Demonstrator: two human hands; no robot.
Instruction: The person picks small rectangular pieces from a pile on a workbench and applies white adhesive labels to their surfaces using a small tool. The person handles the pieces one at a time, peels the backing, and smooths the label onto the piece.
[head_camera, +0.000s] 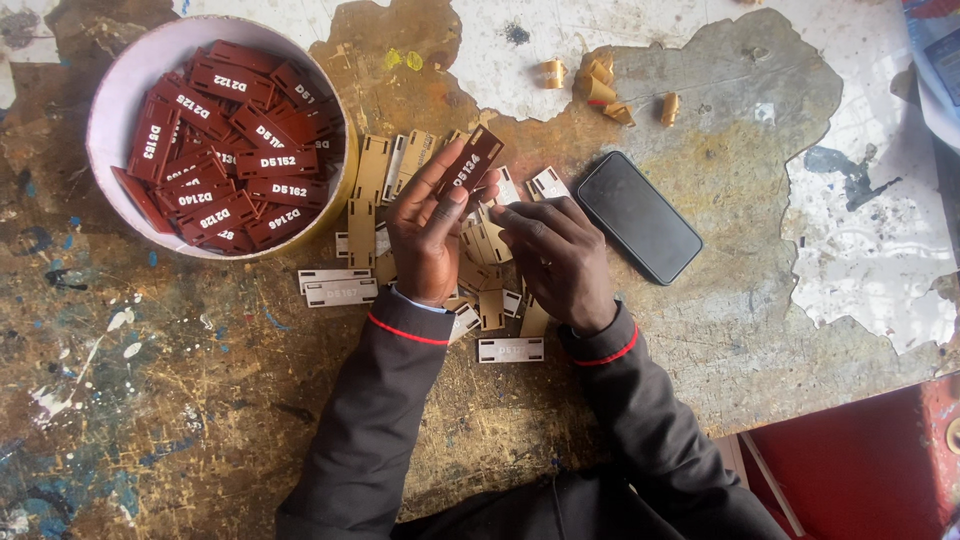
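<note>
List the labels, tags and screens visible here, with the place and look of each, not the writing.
Dark red tag: in the left hand, rectangular, white characters.
Red tags: heaped in the round pale bowl, upper left.
Tan and white tags: scattered near the right hand.
Phone: right of the hands, black screen, dark.

Soft, even daylight, faint shadows, sharp focus, slight bright glare at upper right.

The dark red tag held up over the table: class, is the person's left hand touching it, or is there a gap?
Touching. The head view shows the left hand pinching the dark red tag between thumb and fingertips, with no gap at the grip.
</note>
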